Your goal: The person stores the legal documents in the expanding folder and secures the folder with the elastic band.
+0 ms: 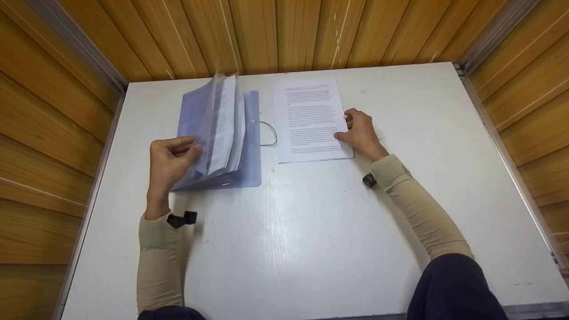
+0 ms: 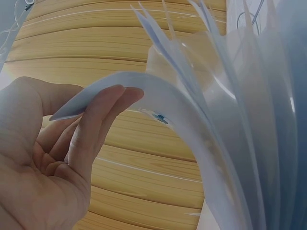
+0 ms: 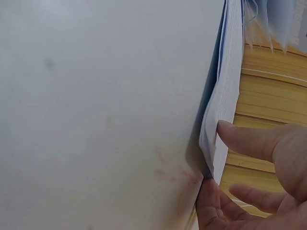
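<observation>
Three blocks of print cover the top sheet of the paper stack (image 1: 311,120), too small to read; it lies right of the blue folder (image 1: 252,166) on the white table (image 1: 284,231). Faint lettering shows sideways at the right wrist view's upper edge, unreadable. The left hand (image 1: 168,165), wrist upright, pinches raised folder leaves; the right hand (image 1: 362,133), reaching far and leftward, grips the stack's right edge.

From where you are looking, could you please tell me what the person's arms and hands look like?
The left hand and right hand wear no gloves. A tan, lightly creased sleeve covers each forearm, meeting dark clothing higher up. A small black device sits at each wrist.
</observation>
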Demonstrator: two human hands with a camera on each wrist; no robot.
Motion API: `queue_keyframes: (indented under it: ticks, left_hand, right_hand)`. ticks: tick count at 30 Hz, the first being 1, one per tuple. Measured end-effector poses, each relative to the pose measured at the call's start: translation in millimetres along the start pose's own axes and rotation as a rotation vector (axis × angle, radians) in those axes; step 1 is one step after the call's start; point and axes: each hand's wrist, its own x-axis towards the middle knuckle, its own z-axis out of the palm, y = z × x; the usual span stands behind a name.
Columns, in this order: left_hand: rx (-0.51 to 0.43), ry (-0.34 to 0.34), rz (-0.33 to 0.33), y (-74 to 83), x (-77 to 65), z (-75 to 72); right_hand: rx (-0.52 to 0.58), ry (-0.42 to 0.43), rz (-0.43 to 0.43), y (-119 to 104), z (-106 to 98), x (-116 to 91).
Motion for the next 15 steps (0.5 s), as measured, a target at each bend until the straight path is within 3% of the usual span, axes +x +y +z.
queue_keyframes:
  ticks: [15]
  left_hand:
    - [0.006,0.004,-0.008,-2.0,0.5,-0.3]
  right_hand:
    - [-0.023,-0.051,0.056,-1.4,-2.6,7.3]
